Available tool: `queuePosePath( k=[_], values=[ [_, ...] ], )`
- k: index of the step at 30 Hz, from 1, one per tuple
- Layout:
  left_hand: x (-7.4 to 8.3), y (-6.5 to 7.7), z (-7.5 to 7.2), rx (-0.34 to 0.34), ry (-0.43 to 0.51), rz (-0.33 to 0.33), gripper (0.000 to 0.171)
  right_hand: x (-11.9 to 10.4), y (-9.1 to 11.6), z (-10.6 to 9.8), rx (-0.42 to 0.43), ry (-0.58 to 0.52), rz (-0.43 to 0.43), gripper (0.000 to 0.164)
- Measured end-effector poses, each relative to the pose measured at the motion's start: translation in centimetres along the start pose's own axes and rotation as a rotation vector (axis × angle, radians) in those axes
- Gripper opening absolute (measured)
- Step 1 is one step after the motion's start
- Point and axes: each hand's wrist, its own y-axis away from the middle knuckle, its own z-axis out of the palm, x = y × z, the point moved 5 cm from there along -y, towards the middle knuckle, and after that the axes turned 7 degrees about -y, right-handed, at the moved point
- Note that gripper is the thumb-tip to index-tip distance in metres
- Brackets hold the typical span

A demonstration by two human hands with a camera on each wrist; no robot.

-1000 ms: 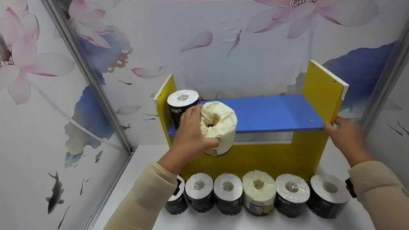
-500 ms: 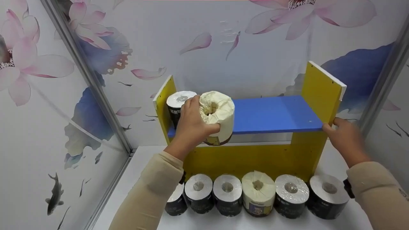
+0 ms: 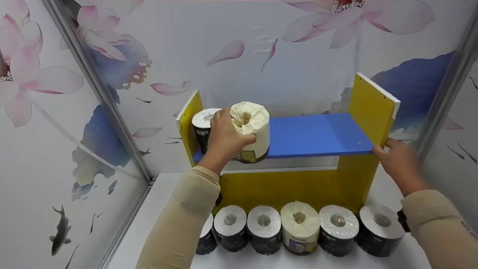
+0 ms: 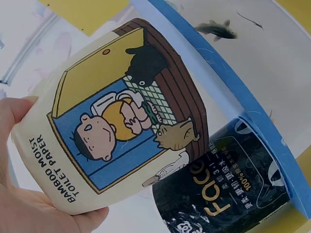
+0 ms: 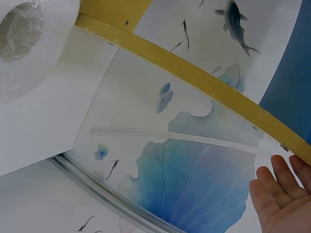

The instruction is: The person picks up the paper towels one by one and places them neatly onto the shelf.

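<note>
My left hand (image 3: 227,138) grips a cream paper-wrapped toilet roll (image 3: 259,129) by its side, thumb toward me. In the left wrist view this toilet roll (image 4: 121,116) shows a cartoon label reading "BAMBOO MOIST TOILET PAPER". It overlaps the front edge of the blue board (image 3: 317,136) of a yellow-sided shelf. A black-wrapped toilet roll (image 3: 201,132) stands on that board against the left side panel, partly hidden by my hand. My right hand (image 3: 401,162) holds the shelf's right side panel (image 3: 373,112), thumb at the front edge, fingers along the outer face.
On the white table (image 3: 164,194) before the shelf stands a row of toilet rolls: several black ones, such as the rightmost roll (image 3: 381,228), and a cream roll (image 3: 300,228) among them. My left sleeve (image 3: 183,220) partly covers the leftmost. Flower-printed walls (image 3: 231,67) surround the table.
My left hand has raised the cream toilet roll and brought it closer to the shelf's blue board, beside the black roll. The right hand keeps its hold on the side panel.
</note>
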Motion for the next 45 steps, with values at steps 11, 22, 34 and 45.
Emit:
queuePosePath(
  k=[11,22,34,45],
  values=[
    [-0.1,-1.2,1.1,-0.01,0.033,-0.053,0.098,0.1,0.0,0.1,-0.011,-0.029,0.035,0.06],
    [0.3,-2.0,2.0,-0.006,0.002,-0.059,0.095,-0.1,0.1,0.0,0.018,-0.003,-0.007,0.054],
    [0.5,-3.0,2.9,-0.008,-0.016,-0.093,0.098,-0.1,0.2,0.1,0.039,-0.017,0.036,0.053],
    [0.8,-3.8,3.4,0.002,-0.025,-0.133,0.097,0.0,0.2,0.0,0.062,-0.002,0.005,0.046]
  ],
)
